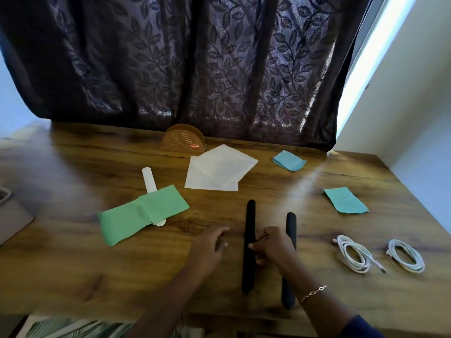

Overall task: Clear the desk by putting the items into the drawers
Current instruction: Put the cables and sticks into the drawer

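On the desk [73, 264], right hand [272, 246] tight around black strip [250, 215], left hand [208, 243] slack alongside.

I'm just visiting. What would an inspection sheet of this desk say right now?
Surface: wooden desk; drawers not in view.
Job's things: left black stick, right black stick, white stick partly under green paper, white paper, far blue paper, near blue paper.
Clutter: brown holder at the back.
Hands: left hand open near the sticks; right hand pinches left black stick.
Cables: two white coils at right, inner coil, outer coil.
Surroundings: dark curtain, white wall.
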Demonstrator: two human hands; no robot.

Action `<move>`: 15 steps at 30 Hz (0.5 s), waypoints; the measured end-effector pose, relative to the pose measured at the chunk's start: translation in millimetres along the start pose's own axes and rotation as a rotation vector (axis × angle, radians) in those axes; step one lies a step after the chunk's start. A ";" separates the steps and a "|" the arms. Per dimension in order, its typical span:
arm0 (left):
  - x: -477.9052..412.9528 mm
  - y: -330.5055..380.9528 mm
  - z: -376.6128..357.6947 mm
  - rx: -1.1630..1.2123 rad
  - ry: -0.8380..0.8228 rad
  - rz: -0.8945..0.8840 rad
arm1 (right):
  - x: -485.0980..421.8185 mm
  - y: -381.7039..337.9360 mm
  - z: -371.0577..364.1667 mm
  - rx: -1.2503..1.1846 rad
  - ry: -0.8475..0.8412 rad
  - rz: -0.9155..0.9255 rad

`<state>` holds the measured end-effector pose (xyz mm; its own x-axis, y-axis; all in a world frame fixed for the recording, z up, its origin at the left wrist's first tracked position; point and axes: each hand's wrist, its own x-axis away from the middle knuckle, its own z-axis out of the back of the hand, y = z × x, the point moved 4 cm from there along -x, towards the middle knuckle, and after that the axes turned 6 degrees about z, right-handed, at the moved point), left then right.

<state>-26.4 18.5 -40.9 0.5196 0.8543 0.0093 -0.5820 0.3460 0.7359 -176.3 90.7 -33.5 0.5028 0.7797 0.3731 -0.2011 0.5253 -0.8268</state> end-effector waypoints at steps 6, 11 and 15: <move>-0.6 -6.2 0.1 0.010 -0.059 -0.061 | 7.3 -3.1 1.7 0.344 0.064 0.049; -2.3 -27.7 34.4 0.012 0.101 -0.041 | 8.4 -33.9 -4.9 0.596 0.091 0.208; -12.8 -67.2 85.5 -0.111 0.333 0.070 | -11.4 -90.0 -43.0 0.528 -0.003 0.399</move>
<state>59.6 -48.9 -32.6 0.2543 0.9507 -0.1775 -0.6831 0.3065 0.6629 -127.8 19.9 18.6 0.3020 0.9497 0.0828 -0.7569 0.2916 -0.5849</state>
